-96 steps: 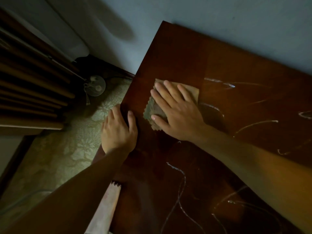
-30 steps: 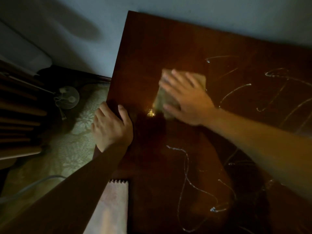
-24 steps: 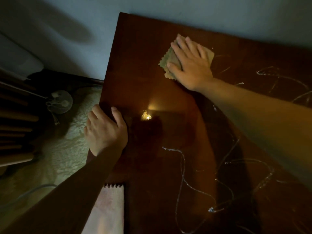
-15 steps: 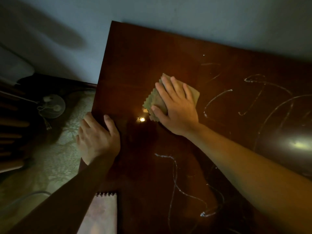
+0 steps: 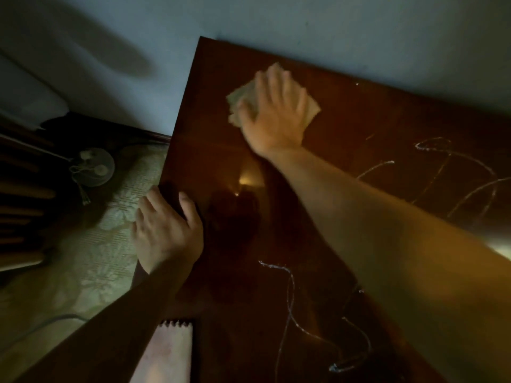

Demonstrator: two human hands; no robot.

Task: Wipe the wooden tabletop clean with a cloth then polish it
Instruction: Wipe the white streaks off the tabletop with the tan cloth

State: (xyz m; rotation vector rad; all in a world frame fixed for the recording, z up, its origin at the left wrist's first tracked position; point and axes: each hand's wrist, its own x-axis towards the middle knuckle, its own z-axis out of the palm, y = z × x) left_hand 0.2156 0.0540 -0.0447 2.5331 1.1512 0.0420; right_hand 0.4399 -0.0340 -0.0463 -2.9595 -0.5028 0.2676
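The dark glossy wooden tabletop (image 5: 215, 150) fills the right of the view, with its far edge against the wall. My right hand (image 5: 273, 111) lies flat, fingers spread, pressing a tan zigzag-edged cloth (image 5: 239, 102) onto the far left part of the top; hand and cloth are motion-blurred. My left hand (image 5: 166, 230) grips the table's left edge, thumb on top and fingers over the side. Thin white squiggly streaks of liquid (image 5: 290, 294) lie on the near surface, and more white streaks (image 5: 442, 167) run across the right side.
A pale pink cloth (image 5: 168, 352) with a zigzag edge lies at the near left edge of the table. Left of the table is patterned flooring (image 5: 91, 244), a small round fan (image 5: 92, 167), a cable and dark wooden slats. A blue-grey wall (image 5: 331, 29) stands behind.
My right hand has pushed the tan cloth away from me, from the middle of the left area up toward the far edge. My left hand stays on the table's edge.
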